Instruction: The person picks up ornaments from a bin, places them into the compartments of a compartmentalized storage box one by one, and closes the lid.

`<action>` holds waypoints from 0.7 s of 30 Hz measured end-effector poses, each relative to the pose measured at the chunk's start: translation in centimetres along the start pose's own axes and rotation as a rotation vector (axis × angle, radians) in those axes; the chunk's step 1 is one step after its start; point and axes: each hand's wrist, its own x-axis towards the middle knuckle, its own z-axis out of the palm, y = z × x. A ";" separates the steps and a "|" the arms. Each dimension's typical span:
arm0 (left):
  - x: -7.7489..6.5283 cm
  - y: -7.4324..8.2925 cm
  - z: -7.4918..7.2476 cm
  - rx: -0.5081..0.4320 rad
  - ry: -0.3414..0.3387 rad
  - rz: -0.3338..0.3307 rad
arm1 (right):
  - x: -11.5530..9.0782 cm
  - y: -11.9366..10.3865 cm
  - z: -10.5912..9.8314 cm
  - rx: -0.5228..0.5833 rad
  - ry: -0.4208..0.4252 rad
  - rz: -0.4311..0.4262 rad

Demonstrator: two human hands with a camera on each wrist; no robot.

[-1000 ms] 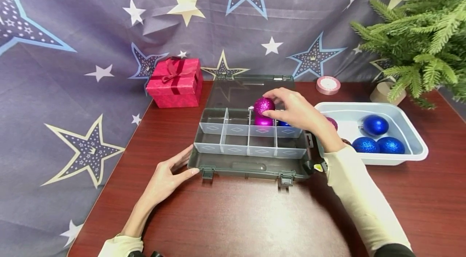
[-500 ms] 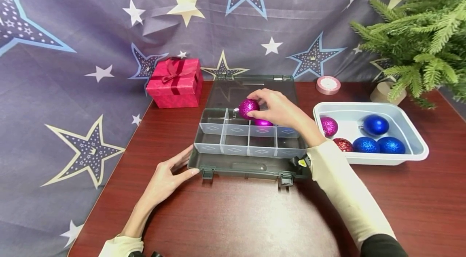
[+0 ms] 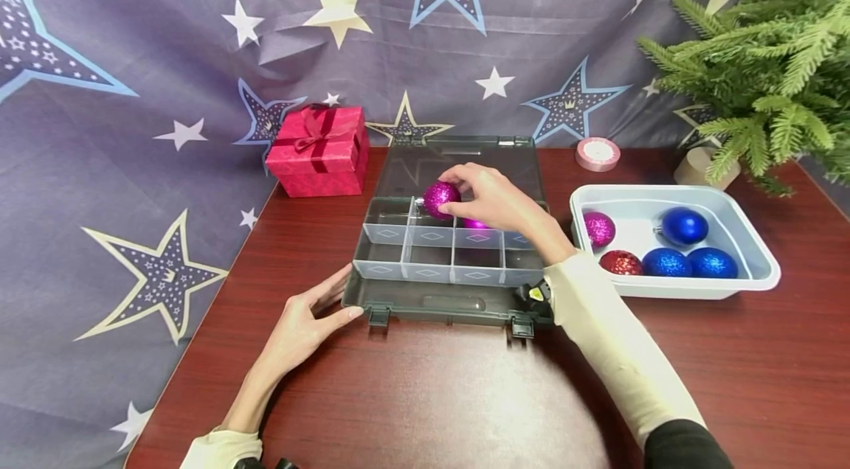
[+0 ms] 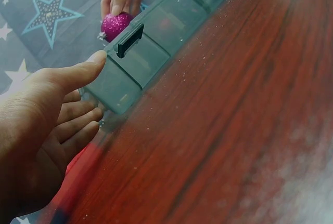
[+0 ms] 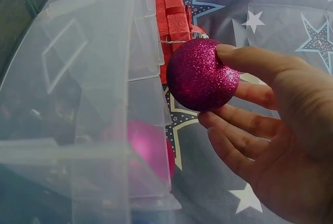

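My right hand point(image 3: 498, 200) pinches a glittery magenta Christmas bauble point(image 3: 441, 200) between thumb and fingertips. The bauble point(image 5: 203, 76) hangs over the back row of a clear, divided organizer box point(image 3: 405, 296), above the second compartment from the left, its metal cap pointing left. A smooth magenta bauble point(image 3: 475, 223) lies in the neighbouring compartment, partly hidden by the hand. At the box's front left corner rests my left hand point(image 3: 299, 325), thumb on the rim and fingers extended along the side. In the left wrist view the thumb point(image 4: 86, 73) touches the corner near a latch point(image 4: 130, 40).
To the right, a white tray point(image 3: 764, 270) holds blue baubles, a red glittery bauble point(image 3: 621, 262) and a pink glittery bauble point(image 3: 600, 229). Behind stand a red gift box point(image 3: 319, 152), a ribbon roll point(image 3: 598, 154) and an artificial fir tree point(image 3: 764, 71). The box lid leans back.
My right hand has carried the glittery magenta bauble left, from over the third back compartment to over the second. The left hand has stayed at the box corner.
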 end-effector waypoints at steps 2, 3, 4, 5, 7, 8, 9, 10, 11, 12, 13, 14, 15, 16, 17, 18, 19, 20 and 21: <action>0.0 0.0 0.0 0.001 -0.001 0.005 | 0.1 -0.1 0.1 -0.001 -0.001 0.005; 0.0 0.0 0.0 -0.001 -0.001 0.006 | 0.1 -0.1 0.2 -0.002 -0.004 0.008; 0.0 0.0 0.0 -0.003 -0.002 0.007 | 0.2 -0.1 0.2 -0.003 -0.008 0.011; 0.1 0.1 0.0 -0.003 -0.003 0.009 | 0.2 -0.2 0.2 -0.007 -0.012 0.015; 0.1 0.0 0.0 -0.002 -0.003 0.010 | 0.2 -0.1 0.3 -0.017 -0.017 0.026; 0.1 0.0 0.0 -0.001 -0.003 0.009 | 0.2 -0.2 0.3 -0.022 -0.020 0.031; 0.1 0.0 0.0 -0.001 -0.003 0.009 | 0.1 -0.2 0.2 -0.029 -0.021 0.035; 0.1 0.0 0.0 0.001 -0.003 0.010 | 0.1 -0.1 0.2 -0.035 -0.022 0.039; 0.1 0.0 0.0 0.002 -0.003 0.011 | 0.0 -0.1 0.2 -0.040 -0.022 0.042; 0.0 0.0 0.0 0.002 -0.003 0.010 | -0.1 -0.1 0.1 -0.044 -0.020 0.045; 0.0 0.0 0.0 0.003 -0.003 0.010 | -0.3 -0.1 0.0 -0.045 -0.018 0.045; 0.0 0.0 0.0 0.002 -0.003 0.010 | -0.4 -0.1 -0.2 -0.047 -0.015 0.044; 0.1 0.0 0.0 0.003 -0.003 0.012 | -0.6 -0.1 -0.3 -0.049 -0.011 0.041; 0.1 0.0 0.0 0.003 -0.003 0.012 | -0.7 0.0 -0.4 -0.051 -0.007 0.039; 0.1 0.0 0.0 0.004 -0.003 0.012 | -0.9 -0.1 -0.6 -0.052 -0.002 0.038; 0.0 0.0 -0.1 0.004 -0.003 0.012 | -1.2 -0.1 -0.8 -0.053 0.004 0.039; 0.0 0.0 -0.1 0.004 -0.002 0.011 | -1.4 -0.1 -1.0 -0.053 0.008 0.041; 0.0 0.0 -0.1 0.004 -0.002 0.010 | -1.6 -0.1 -1.3 -0.054 0.012 0.044; 0.0 0.0 -0.1 0.003 -0.001 0.009 | -1.9 -0.1 -1.5 -0.057 0.015 0.047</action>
